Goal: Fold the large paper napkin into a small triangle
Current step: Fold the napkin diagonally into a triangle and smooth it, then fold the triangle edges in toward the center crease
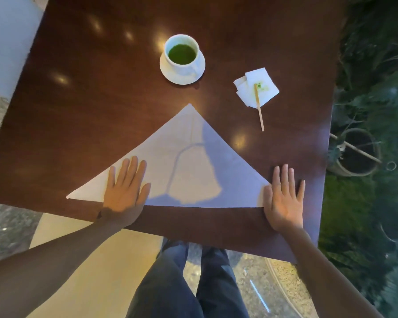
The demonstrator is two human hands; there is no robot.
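**Already a big triangle, both palms flat**

Here the large white paper napkin (184, 171) lies on the dark brown polished wooden table (90, 106), folded into a wide triangle with its peak pointing away from the person and its long edge nearest them. The left hand (124, 189) lies flat on the napkin's left part, fingers straight and slightly spread, pinching nothing. The right hand (283, 198) rests flat at the napkin's right corner, fingers straight and spread, its thumb side on the paper and the rest on the bare wood.

Beyond the peak stands a white cup of green drink (182, 53) on a white saucer (170, 74). To its right, a thin wooden stir stick (259, 109) lies across a small stained white napkin (264, 88).
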